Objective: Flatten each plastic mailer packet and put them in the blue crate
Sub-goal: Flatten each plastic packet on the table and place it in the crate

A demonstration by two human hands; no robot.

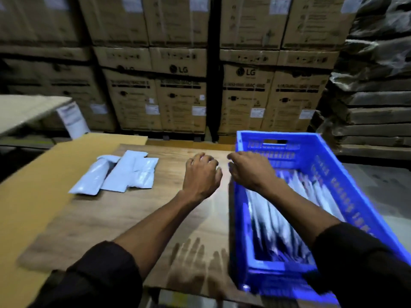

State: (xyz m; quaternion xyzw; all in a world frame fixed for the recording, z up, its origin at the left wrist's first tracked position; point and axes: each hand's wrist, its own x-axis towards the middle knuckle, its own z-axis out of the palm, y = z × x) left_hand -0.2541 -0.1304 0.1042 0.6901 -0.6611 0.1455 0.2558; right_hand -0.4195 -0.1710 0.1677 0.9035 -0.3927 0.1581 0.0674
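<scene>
Both hands are seen in the middle of the frame, and nothing is held by either one. The left hand point(201, 172) is raised over the bare wooden table top point(124, 210), its fingers loosely curled and a little apart. The right hand point(249, 168) is kept above the near-left wall of the blue crate point(322, 165), with fingers bent downward and slightly spread; no pinch is made on anything, though blur hides the fingertips.

In the right half of the frame the crate is placed just beside the work area — probably so that each flattened packet can be dropped in with a short reach. Many pale packets point(287, 216) are already stacked inside it, standing on edge.

At the centre left, a small pile of mailer packets point(120, 174) is left on the table, overlapping one another and still somewhat puffy. It is judged that these are the remaining ones. The next packet is likely to be taken by the left hand, which is the nearer one.

Behind the table, stacked cardboard boxes point(178, 96) are seen across the upper frame.
</scene>
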